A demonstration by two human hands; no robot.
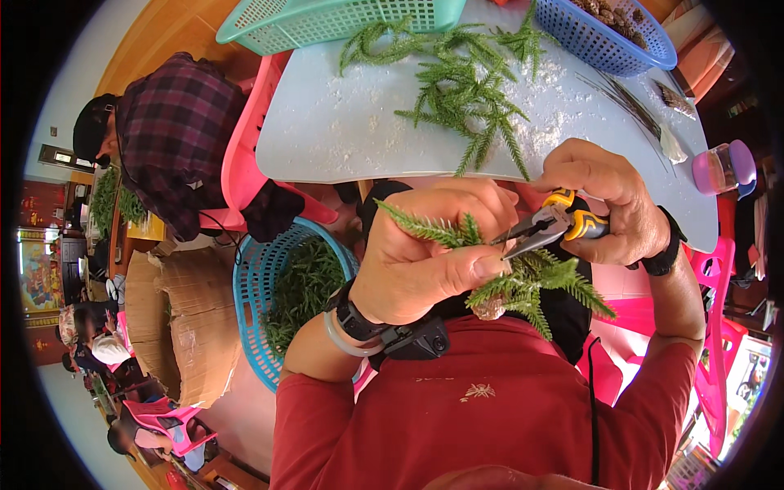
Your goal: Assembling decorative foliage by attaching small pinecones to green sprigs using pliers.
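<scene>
My left hand point(433, 253) pinches an artificial pine sprig point(563, 279) between thumb and fingers. Some green needles stick out above the thumb, and others spread below it. A small brownish pine cone point(488, 308) hangs at the sprig's lower side. My right hand point(608, 196) is closed around pliers point(545, 227) with yellow and black handles. Their jaws point left and reach the sprig beside my left thumb; whether they grip a wire there I cannot tell. Both hands are in front of my chest, close to the table's near edge.
On the pale blue table point(318, 122) lie more pine sprigs point(465, 90), white flakes, thin wires point(625, 102) and a purple-lidded jar point(723, 168). Green point(343, 20) and blue point(604, 37) baskets stand behind. A blue basket of greenery point(253, 327) and a cardboard box point(196, 327) are left; a person point(175, 139) sits nearby.
</scene>
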